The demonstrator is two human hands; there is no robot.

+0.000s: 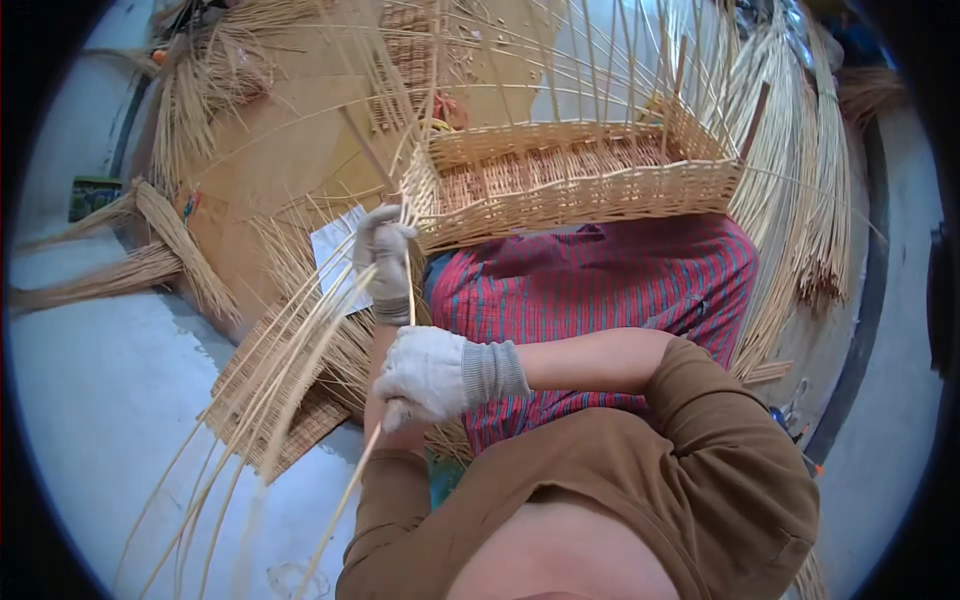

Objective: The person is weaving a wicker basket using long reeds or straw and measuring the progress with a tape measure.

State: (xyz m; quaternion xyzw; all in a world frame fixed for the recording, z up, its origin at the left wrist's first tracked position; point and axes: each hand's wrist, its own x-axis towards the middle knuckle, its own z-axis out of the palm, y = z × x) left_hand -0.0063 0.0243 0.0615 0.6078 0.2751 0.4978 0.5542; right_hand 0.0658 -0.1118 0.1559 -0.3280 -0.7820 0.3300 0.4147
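Observation:
A rectangular wicker basket [570,195] with many upright stakes rests across my lap on a striped red cloth [590,290]. My left hand [383,250], in a pale glove, is closed on cane strands at the basket's left corner. Below it my right hand [420,375], also gloved, grips a single long cane strand [354,478] that runs down toward the lower left. More loose strands [262,405] fan out from the left corner beside my hands.
Cane bundles lie at the left [180,240] and far right [820,200]. A woven mat [300,440] lies at lower left, a white paper [330,240] beside my left hand. A brown board [270,140] and another woven piece [400,40] are behind the basket.

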